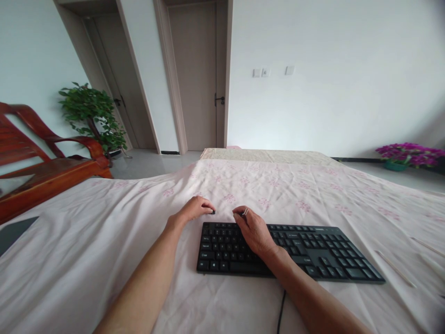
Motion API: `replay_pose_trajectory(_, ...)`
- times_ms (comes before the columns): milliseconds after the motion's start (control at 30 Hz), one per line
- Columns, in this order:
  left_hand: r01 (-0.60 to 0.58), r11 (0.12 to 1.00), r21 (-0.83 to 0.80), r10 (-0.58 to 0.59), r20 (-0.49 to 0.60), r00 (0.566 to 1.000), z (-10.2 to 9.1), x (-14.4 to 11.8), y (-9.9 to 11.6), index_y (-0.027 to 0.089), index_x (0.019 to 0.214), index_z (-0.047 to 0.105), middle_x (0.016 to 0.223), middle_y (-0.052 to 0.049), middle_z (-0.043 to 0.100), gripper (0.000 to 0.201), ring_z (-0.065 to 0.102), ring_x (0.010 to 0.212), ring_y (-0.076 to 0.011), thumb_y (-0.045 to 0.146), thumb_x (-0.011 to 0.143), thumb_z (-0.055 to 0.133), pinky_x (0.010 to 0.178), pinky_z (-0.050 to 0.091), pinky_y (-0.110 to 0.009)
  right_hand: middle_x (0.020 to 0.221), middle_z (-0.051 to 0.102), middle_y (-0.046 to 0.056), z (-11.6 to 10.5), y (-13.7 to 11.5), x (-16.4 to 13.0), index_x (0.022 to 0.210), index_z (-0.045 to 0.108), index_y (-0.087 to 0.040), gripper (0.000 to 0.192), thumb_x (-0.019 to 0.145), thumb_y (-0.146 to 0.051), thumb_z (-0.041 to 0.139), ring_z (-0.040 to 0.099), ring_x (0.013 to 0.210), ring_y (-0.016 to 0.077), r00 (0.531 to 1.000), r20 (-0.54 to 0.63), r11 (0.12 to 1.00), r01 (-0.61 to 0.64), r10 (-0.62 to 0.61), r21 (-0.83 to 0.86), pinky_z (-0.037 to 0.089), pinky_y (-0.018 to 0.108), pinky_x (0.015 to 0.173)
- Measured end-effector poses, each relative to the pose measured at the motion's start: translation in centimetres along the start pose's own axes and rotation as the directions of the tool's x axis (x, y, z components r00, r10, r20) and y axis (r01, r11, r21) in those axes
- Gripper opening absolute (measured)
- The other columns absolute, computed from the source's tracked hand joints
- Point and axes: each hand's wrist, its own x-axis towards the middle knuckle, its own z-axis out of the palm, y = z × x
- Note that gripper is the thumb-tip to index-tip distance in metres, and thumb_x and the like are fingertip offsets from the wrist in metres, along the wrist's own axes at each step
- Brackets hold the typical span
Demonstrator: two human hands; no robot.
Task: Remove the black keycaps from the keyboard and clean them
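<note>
My left hand (pixel 198 208) is just beyond the keyboard's far left corner, fingers pinched on a small black piece (pixel 212 212) that looks like a keycap. Over the far left part of the black keyboard (pixel 318 254) hangs my right hand (pixel 253 228), closed in a pinch. A thin white bit, seemingly a cotton swab (pixel 245 211), shows between its fingers; most of it is hidden. The two hands are a short gap apart. My right wrist and forearm cover some of the middle keys. A black cable (pixel 281 311) runs from the keyboard's near edge towards me.
A pale pink flowered cloth (pixel 139 218) with folds covers the table. Thin pale sticks (pixel 396 269) lie right of the keyboard. A dark flat object (pixel 15 234) is at the left edge. Beyond are a wooden chair (pixel 52 134), a green plant (pixel 90 109), doors (pixel 194 74) and purple flowers (pixel 410 153).
</note>
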Motion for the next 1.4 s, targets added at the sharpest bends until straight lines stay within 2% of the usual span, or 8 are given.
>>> replay_pose_trajectory(633, 0.024, 0.999, -0.046, -0.021, 0.063, 0.998, -0.5, -0.3, 0.0, 0.022, 0.093, 0.074, 0.094, -0.001, 0.074, 0.025, 0.066, 0.089, -0.0181, 0.028, 0.073, 0.06, 0.08, 0.046, -0.025, 0.095, 0.065, 0.004, 0.0, 0.1, -0.1, 0.098, 0.058, -0.021, 0.022, 0.092, -0.033, 0.041, 0.06, 0.091, 0.0187, 1.0, 0.0, 1.0, -0.003, 0.003, -0.008, 0.042, 0.03, 0.082)
replay_pose_trajectory(1067, 0.011, 1.0, -0.026, -0.01, 0.047, 0.999, -0.5, -0.4, 0.4, 0.022, 0.093, 0.074, 0.093, -0.001, 0.074, 0.025, 0.066, 0.087, -0.0184, 0.029, 0.074, 0.06, 0.079, 0.046, -0.025, 0.095, 0.065, 0.004, 0.0, 0.0, 0.0, 0.098, 0.058, -0.021, 0.021, 0.092, -0.032, 0.041, 0.059, 0.091, 0.0186, 1.0, 0.002, 1.0, -0.006, 0.006, -0.002, 0.042, 0.03, 0.082)
replay_pose_trajectory(1267, -0.033, 0.993, 0.109, 0.034, -0.008, 0.999, 0.1, -0.2, 1.2, 0.022, 0.09, 0.075, 0.088, -0.001, 0.073, 0.022, 0.065, 0.082, -0.0171, 0.025, 0.073, 0.061, 0.076, 0.046, -0.024, 0.094, 0.066, 0.004, -0.1, 0.0, -0.1, 0.098, 0.058, -0.021, 0.02, 0.092, -0.031, 0.041, 0.06, 0.09, 0.0181, 1.0, -0.001, 1.0, 0.0, 0.0, -0.005, 0.042, 0.029, 0.081)
replay_pose_trajectory(1400, -0.058, 0.981, 0.183, 0.078, -0.106, 0.991, 0.8, 0.5, 1.5, 0.023, 0.089, 0.075, 0.089, -0.001, 0.073, 0.021, 0.064, 0.083, -0.0172, 0.023, 0.075, 0.06, 0.079, 0.045, -0.025, 0.095, 0.066, 0.004, -0.1, 0.0, -0.1, 0.098, 0.057, -0.021, 0.019, 0.092, -0.03, 0.042, 0.06, 0.09, 0.0181, 1.0, -0.005, 1.0, 0.005, -0.005, -0.003, 0.042, 0.029, 0.08)
